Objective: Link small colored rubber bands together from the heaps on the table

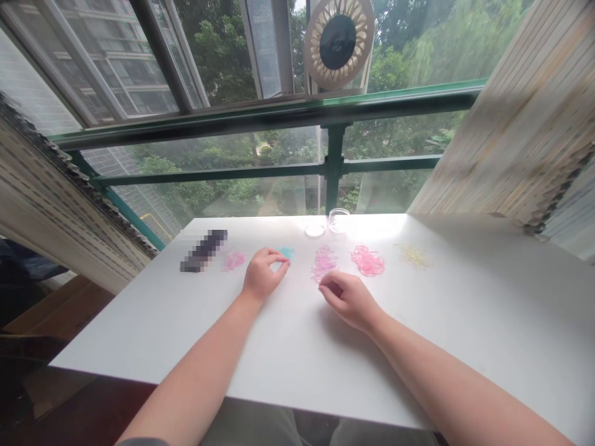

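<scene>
I have a white desk [269,353] running from the near edge of my view to the far window. My left forearm [204,359] reaches over it from the near left, my right forearm [441,359] from the near right, both slanting inward. My left hand [263,275] is turned thumb side inward, thumb and forefinger narrowed to a pinch; my right hand [351,300] is curled, fingertips pointing left. I cannot tell whether either holds anything. A dark, pixelated oblong [204,251] lies at far left. The loose heaps look like thin, tangled, translucent strands, spread in a row across the desk's far half: purple heap [324,257] in the middle, just beyond my right fingertips; denser red-pink heap [368,261] right of it; sparse pale yellow heap [415,255] farthest right; small pink heap [235,260] to the left; teal heap [287,252], smallest, just beyond my left fingertips. Behind the purple one, a clear round tub [339,221] sits beside a flat round lid [315,230].
</scene>
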A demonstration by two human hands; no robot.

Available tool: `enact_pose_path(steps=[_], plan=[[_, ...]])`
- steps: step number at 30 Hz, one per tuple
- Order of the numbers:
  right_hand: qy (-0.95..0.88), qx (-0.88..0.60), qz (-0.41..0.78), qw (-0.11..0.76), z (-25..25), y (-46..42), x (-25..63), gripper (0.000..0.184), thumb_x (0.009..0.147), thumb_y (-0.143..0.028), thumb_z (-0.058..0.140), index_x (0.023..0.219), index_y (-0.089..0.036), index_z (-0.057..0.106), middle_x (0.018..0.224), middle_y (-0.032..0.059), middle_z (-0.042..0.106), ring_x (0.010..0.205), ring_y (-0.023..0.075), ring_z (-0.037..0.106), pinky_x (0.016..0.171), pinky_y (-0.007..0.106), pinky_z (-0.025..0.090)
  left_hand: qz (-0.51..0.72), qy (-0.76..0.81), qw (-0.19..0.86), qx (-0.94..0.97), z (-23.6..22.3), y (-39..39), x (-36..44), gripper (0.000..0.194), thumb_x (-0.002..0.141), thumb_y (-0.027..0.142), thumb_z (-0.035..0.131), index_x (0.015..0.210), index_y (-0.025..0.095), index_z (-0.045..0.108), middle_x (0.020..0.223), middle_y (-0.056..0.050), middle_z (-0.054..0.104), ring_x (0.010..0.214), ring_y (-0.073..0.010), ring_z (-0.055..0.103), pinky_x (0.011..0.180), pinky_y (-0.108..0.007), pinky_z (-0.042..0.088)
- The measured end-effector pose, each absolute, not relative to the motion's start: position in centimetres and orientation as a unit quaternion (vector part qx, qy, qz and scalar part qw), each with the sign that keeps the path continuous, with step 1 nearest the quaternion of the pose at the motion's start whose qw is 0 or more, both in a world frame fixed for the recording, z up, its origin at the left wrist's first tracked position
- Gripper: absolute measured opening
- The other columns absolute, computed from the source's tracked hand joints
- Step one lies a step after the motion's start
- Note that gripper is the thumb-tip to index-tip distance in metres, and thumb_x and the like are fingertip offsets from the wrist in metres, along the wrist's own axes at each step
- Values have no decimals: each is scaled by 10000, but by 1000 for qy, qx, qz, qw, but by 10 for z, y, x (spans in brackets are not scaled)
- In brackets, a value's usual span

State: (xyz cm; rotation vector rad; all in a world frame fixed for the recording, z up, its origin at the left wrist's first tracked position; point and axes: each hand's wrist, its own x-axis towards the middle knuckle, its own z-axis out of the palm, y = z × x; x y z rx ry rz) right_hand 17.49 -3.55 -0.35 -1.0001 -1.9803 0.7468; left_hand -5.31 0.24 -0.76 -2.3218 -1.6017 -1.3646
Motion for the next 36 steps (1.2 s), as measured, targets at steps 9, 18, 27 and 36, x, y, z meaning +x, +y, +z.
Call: enact_pose_path(steps=[9, 18, 27, 36], plan=[[-788, -395, 305, 361, -5, -36, 177, 84, 792, -163, 494, 720, -194, 525, 592, -31, 514, 518, 92, 436, 513, 219, 338, -363, -565, 48, -740, -1, 54, -81, 127, 743, 254, 593, 768, 207, 709, 847, -33, 641, 854, -189, 587, 831, -325, 461], [-794, -397, 295, 354, -3, -34, 177, 86, 789, -160, 495, 715, -194, 520, 590, -30, 516, 528, 95, 438, 525, 222, 341, -369, -569, 53, -733, -6, 46, -93, 117, 740, 255, 609, 770, 211, 713, 846, -31, 643, 849, -183, 587, 833, -321, 461], [-796, -392, 301, 349, -4, -34, 176, 86, 793, -164, 495, 716, -193, 523, 595, -30, 517, 532, 92, 435, 525, 219, 341, -341, -542, 39, -767, -8, 50, -87, 103, 746, 237, 614, 768, 220, 713, 842, -31, 645, 847, -186, 578, 820, -331, 459], [-809, -369, 304, 342, -4, -34, 175, 95, 787, -148, 494, 703, -190, 505, 585, -32, 507, 527, 88, 427, 519, 217, 332, -330, -525, 23, -784, -10, 51, -83, 103, 744, 223, 613, 776, 219, 710, 847, -28, 645, 853, -181, 575, 832, -329, 454]])
